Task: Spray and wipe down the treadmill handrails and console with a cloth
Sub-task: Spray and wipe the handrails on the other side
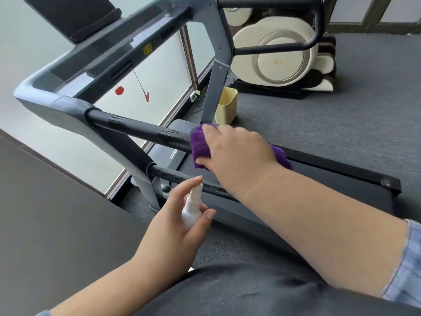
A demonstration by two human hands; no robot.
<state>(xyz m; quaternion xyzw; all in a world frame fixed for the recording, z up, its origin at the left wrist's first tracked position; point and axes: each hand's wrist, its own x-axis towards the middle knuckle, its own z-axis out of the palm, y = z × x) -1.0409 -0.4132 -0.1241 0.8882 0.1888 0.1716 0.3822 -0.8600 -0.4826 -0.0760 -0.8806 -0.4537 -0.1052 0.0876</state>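
Right hand clamping purple cloth around near end of upper handrail to wipe it; left hand gripping spray bottle beside lower rail, finger on nozzle, ready to spray

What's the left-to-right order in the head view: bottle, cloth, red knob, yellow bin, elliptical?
Red knob → bottle in the left hand → yellow bin → elliptical. Cloth, under the right hand on the handrail, spans the bottle and bin columns, so I've left it out.
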